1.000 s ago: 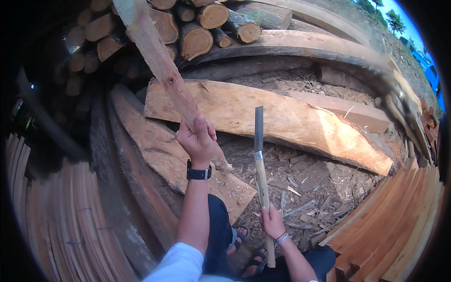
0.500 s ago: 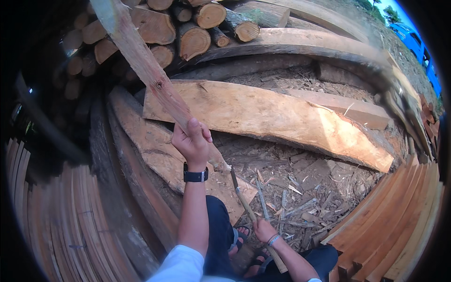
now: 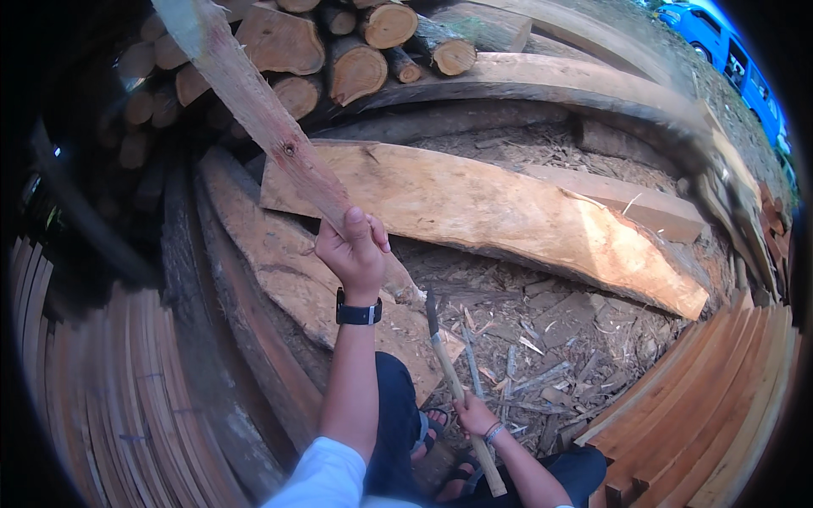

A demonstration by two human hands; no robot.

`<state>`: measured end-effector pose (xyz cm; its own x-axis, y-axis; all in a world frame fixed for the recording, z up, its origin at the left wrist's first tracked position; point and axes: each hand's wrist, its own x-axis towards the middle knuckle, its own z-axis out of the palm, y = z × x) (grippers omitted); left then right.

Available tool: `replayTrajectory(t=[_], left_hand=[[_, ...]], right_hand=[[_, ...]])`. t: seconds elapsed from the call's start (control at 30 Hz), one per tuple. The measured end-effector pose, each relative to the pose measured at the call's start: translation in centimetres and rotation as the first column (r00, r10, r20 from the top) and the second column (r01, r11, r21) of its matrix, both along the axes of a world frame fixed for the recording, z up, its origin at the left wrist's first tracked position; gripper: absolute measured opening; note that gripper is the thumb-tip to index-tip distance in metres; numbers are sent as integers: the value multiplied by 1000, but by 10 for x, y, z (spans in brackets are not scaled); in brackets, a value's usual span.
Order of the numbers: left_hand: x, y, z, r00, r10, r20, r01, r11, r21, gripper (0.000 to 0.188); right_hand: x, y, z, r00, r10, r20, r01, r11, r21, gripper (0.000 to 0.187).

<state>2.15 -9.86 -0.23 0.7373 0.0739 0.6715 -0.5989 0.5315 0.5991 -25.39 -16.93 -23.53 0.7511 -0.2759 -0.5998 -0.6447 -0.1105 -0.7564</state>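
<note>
My left hand (image 3: 354, 254) is wrapped round a long, narrow board (image 3: 288, 140) with a dark knot, held at a slant from the far left. Its lower end is roughly cut and pale, just beyond my fist. My right hand (image 3: 476, 416) grips the pale handle of a long wooden-handled tool (image 3: 449, 368). A narrow dark metal end tops the tool, close to the right of the board's cut end, with a slim gap between them. The exact kind of tool cannot be made out. Beneath the board's lower end lies a rough slab (image 3: 279, 275).
A wide slab (image 3: 457, 199) lies across the middle. Cut logs (image 3: 358, 72) are piled at the far left. Sawn planks are stacked at left (image 3: 127, 398) and right (image 3: 686, 406). Wood chips (image 3: 542, 372) litter the ground. A blue vehicle (image 3: 720, 38) stands at far right.
The tool's metal end has moved slightly up and right, from against the board's cut end to just beside it. My left hand and the board have barely shifted. The whole view has tilted a little.
</note>
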Motion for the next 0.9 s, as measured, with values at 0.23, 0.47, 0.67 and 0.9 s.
replayTrajectory(t=[0.23, 0.47, 0.67, 0.9], left_hand=[[-2, -1, -3, 999, -9, 50, 4, 995, 98, 38], [-9, -15, -1, 997, -40, 72, 31, 992, 118, 39], [-7, -7, 3, 999, -19, 31, 18, 999, 47, 38], [-12, -19, -2, 1000, 8, 20, -9, 998, 59, 38]], right_hand=[[13, -14, 38, 956, -111, 272, 241, 827, -509, 28], [-10, -10, 16, 988, 78, 137, -4, 881, -474, 29], [3, -15, 59, 952, 10, 306, 157, 843, -515, 28], [-27, 1, -48, 985, 171, -13, -147, 803, -578, 31]])
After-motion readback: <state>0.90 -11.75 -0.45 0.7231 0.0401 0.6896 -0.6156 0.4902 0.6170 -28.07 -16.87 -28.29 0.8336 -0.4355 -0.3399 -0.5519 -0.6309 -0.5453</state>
